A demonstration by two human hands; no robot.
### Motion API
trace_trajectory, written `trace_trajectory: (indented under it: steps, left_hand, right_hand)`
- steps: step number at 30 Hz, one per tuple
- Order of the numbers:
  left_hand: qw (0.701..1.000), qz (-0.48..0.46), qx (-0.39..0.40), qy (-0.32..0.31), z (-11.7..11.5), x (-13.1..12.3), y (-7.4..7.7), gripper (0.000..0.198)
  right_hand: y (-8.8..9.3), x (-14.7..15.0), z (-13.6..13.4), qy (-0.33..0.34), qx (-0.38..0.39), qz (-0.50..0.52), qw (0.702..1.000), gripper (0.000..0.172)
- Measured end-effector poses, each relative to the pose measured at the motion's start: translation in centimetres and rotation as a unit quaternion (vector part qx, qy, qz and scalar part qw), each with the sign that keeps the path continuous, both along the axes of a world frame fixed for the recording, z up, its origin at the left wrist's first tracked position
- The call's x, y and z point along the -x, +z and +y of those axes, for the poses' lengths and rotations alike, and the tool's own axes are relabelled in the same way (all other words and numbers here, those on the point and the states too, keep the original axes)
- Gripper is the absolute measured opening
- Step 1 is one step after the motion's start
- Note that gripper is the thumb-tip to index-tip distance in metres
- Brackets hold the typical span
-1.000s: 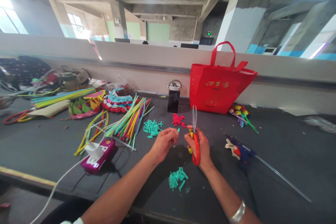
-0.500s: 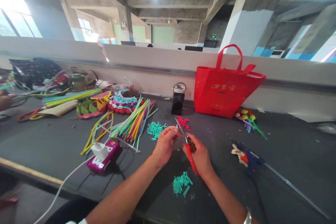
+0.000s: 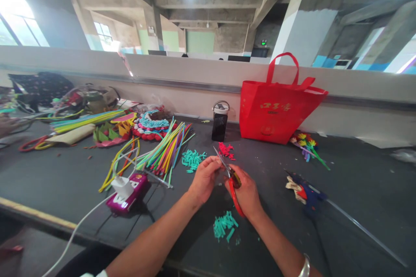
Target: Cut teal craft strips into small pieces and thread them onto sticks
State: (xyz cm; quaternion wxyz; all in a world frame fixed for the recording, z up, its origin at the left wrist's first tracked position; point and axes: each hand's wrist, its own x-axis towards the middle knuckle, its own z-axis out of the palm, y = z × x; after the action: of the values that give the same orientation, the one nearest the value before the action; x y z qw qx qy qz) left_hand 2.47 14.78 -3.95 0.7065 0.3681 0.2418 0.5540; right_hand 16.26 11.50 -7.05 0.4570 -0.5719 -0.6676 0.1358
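Note:
My right hand (image 3: 245, 190) grips red-handled scissors (image 3: 231, 184), blades pointing up-left toward my left hand (image 3: 204, 177). My left hand is pinched at the blades on something too small to make out. A small heap of teal cut pieces (image 3: 224, 226) lies on the dark table (image 3: 351, 207) just below both hands. A second teal heap (image 3: 193, 159) and a red heap (image 3: 226, 150) lie just beyond them. A bundle of coloured pipe cleaners (image 3: 164, 149) fans out to the left.
A red tote bag (image 3: 279, 110) and a dark bottle with a white lid (image 3: 219, 123) stand at the back wall. A purple power strip with a white plug (image 3: 127, 190) lies left. A glue gun (image 3: 305, 192), small craft flowers (image 3: 307, 145) and craft clutter (image 3: 107, 127) lie around.
The scissors swung from pointing straight up to tilting left, blades meeting my left hand's fingertips. Both hands stay close together above the teal heap.

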Motion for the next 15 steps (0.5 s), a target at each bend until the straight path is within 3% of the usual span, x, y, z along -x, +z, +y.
trace_trajectory:
  steps: [15]
  left_hand:
    - [1.000, 0.015, 0.003, 0.004, 0.0, 0.0, 0.0, 0.014]
  right_hand:
    - [1.1, 0.5, -0.6, 0.015, 0.017, 0.050, 0.998, 0.031]
